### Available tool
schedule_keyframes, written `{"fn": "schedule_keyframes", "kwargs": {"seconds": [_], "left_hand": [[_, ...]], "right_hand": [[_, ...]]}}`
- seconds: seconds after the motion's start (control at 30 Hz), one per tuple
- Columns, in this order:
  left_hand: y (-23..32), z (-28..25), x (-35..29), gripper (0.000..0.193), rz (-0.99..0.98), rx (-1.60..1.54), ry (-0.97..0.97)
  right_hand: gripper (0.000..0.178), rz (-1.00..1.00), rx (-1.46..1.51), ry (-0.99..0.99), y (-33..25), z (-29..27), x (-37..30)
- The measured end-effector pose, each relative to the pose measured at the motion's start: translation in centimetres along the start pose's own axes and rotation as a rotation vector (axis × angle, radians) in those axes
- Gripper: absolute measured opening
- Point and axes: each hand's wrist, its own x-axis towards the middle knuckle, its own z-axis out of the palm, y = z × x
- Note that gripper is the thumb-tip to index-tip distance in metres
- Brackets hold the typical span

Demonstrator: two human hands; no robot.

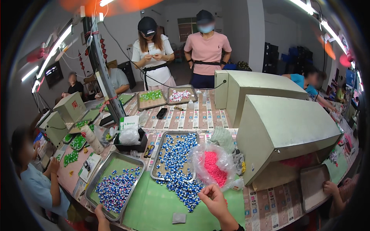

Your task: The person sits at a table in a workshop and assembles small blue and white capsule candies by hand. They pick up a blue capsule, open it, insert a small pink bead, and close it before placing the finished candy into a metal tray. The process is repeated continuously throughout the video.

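Note:
My left hand [101,218] is at the near-left corner of a metal tray [139,166], closed on its rim, its lower fingers hidden. Inside that tray lie many small blue-and-white pieces [115,188], some with pink. My right hand [214,201] is raised over the green mat [154,208], thumb and forefinger pinched together; anything between them is too small to make out. Just beyond it sits a clear plastic bag [196,158] of small pink pieces [216,169]. Left of this hand, blue-and-white pieces [185,192] spill from a second metal tray [166,133] onto the mat.
A small grey square [179,218] lies on the near mat. Large cream metal hoods [285,119] stand at the right. A black box [131,146] with plastic wrap is behind the left tray. Two people stand across the table; others sit at both sides.

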Motion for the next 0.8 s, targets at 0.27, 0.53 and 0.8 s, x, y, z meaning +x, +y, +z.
{"fn": "schedule_keyframes", "kwargs": {"seconds": [0.27, 0.53, 0.8], "left_hand": [[-1.7, -2.1, 2.9, 0.033, 0.024, -0.036, -0.067], [-1.0, 0.7, 0.1, 0.038, -0.03, -0.12, -0.032], [-0.6, -1.3, 1.1, 0.037, 0.058, 0.068, -0.009]], "right_hand": [[0.02, 0.065, 0.079, -0.06, 1.1, 0.2, -0.1], [0.019, 0.032, 0.078, -0.061, 2.7, 0.1, 0.3], [0.021, 0.102, 0.165, -0.09, 2.6, 0.3, 0.1]]}}
